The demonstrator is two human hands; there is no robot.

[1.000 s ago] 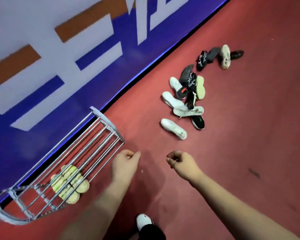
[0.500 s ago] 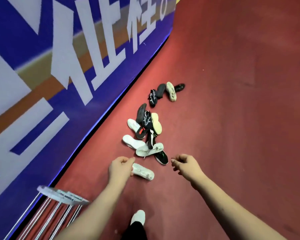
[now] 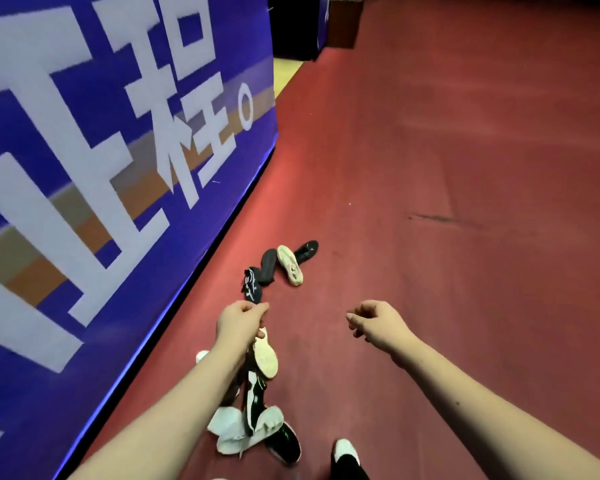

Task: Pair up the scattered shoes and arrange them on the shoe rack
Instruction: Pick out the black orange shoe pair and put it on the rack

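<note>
Left hand and right hand hang loosely curled, holding nothing, above the red floor. Under the left forearm lies a heap of shoes, white and black, with one cream sole turned up. Past the hands, four more shoes lie near the blue banner.

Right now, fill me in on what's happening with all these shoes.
A person stands over unsorted shoes on the red floor beside a blue banner. The left hand and right hand hover loosely curled, holding nothing. A near pile of white and black shoes lies below the left forearm; a far group of four shoes lies farther along the banner. No shoe rack is in view, and no pair looks sorted yet.
</note>
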